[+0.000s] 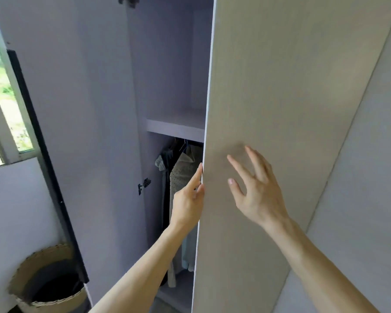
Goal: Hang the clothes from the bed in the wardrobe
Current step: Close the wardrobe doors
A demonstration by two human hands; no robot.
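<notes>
Fingers (237,168) of the right hand (257,195) are spread wide and straight over the face of the right door (291,91), with a soft shadow just above their tips; whether they touch the panel cannot be told. The left hand (186,204) is at that door's free edge, just left of the spread fingers: its index finger lies straight up along the edge, the thumb tip bends against it, pinching the edge, and the other fingers are hidden.

Just beyond the left fingers, inside the wardrobe (167,64), the clothes (181,177) hang below a shelf (176,128): a pale dotted shirt nearest the fingertips, darker garments to its left, and more fabric showing lower, past the wrist. A hinge (145,185) sits left of the fingers on the wardrobe's side wall. Farther left the left door (72,114) stands swung open. Beyond it is a window (2,98), and well below and left of the fingers a woven basket (25,272).
</notes>
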